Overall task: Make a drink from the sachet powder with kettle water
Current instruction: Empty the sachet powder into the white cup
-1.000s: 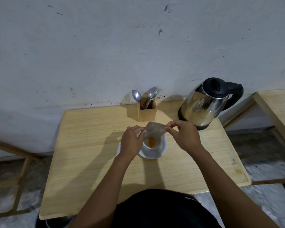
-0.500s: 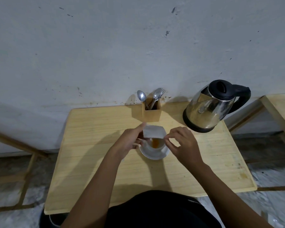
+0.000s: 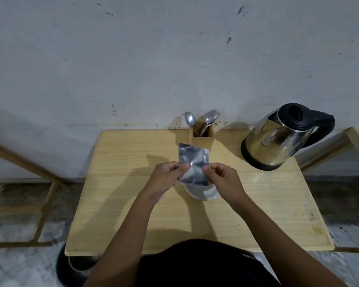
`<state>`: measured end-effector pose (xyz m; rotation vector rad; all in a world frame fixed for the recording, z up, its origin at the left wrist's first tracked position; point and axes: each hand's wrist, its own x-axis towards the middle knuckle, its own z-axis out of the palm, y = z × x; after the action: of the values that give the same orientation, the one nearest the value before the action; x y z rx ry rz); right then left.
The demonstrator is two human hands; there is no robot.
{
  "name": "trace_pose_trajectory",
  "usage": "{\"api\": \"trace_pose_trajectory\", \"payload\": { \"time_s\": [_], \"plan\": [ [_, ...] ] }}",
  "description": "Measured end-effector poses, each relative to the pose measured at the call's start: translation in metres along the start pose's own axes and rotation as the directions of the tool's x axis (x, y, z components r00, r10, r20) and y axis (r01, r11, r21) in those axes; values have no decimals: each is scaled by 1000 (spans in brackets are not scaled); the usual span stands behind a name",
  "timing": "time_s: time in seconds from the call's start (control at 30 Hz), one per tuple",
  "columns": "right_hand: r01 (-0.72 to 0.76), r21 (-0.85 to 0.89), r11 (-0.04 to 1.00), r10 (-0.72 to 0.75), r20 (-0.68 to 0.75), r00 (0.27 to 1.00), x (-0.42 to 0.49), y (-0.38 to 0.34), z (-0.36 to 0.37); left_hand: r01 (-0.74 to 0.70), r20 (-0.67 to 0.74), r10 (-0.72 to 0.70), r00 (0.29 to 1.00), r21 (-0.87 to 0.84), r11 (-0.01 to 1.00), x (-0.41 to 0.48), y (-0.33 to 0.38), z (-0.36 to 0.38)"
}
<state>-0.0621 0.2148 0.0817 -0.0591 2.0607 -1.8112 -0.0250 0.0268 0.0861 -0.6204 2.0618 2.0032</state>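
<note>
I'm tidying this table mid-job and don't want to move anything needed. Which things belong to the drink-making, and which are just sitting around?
Belongs to the job:
silver sachet, pinched by the left hand and right hand
white saucer beneath it; the cup is hidden
steel kettle
spoon, likely for stirring

Just lying about:
fork
wooden cutlery holder
dark bin under the table

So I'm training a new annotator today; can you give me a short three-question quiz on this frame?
1. True or false: both hands hold the sachet.
2. Where does the kettle stand: A) floor B) table's far right corner C) beside the saucer?
3. What holds the spoons?

Key: 1 true: left hand and right hand pinch it above the saucer. 2 B, on the table. 3 the wooden holder.
</note>
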Motion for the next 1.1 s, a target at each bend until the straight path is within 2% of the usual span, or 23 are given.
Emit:
{"api": "trace_pose_trajectory", "payload": {
  "time_s": [0.17, 0.27, 0.37, 0.5, 0.63, 0.7, 0.77, 0.83, 0.87, 0.93, 1.1],
  "plan": [
    [56, -232, 971, -63, -24, 998, 11, 8, 10, -19, -107, 19, 994, 2, 1000, 0, -11, -12],
    [74, -418, 905, -121, -88, 989, 13, 12, 8, -2, -235, 6, 972, 19, 1000, 3, -27, -25],
    [32, -599, 800, -125, -114, 985, 19, 19, 1, 75, -331, -39, 943, 96, 992, 10, -54, -39],
    [18, -698, 716, -44, -20, 999, 25, 30, -3, 187, -376, -113, 920, 166, 968, 21, -84, -47],
    [-5, -756, 654, -35, -38, 999, 29, 35, -3, 249, -449, -88, 889, 314, 916, 28, -99, -38],
    [-7, -786, 619, -14, -20, 1000, 30, 36, -3, 293, -466, -27, 884, 510, 809, 25, -99, -30],
    [-42, -786, 616, 37, -25, 999, 30, 35, -2, 322, -470, 84, 878, 713, 623, 24, -107, -23],
    [-47, -799, 600, 38, -30, 999, 30, 34, 0, 265, -409, 198, 891, 822, 505, 24, -112, -18],
    [-37, -802, 596, 25, -28, 999, 30, 34, 0, 234, -360, 212, 909, 859, 456, 24, -113, -16],
    [-30, -797, 604, 19, -23, 1000, 32, 35, 1, 197, -300, 204, 932, 891, 410, 25, -118, -16],
    [-25, -789, 614, 12, -22, 1000, 31, 38, 0, 183, -282, 202, 938, 897, 403, 26, -118, -18]
  ]
}}
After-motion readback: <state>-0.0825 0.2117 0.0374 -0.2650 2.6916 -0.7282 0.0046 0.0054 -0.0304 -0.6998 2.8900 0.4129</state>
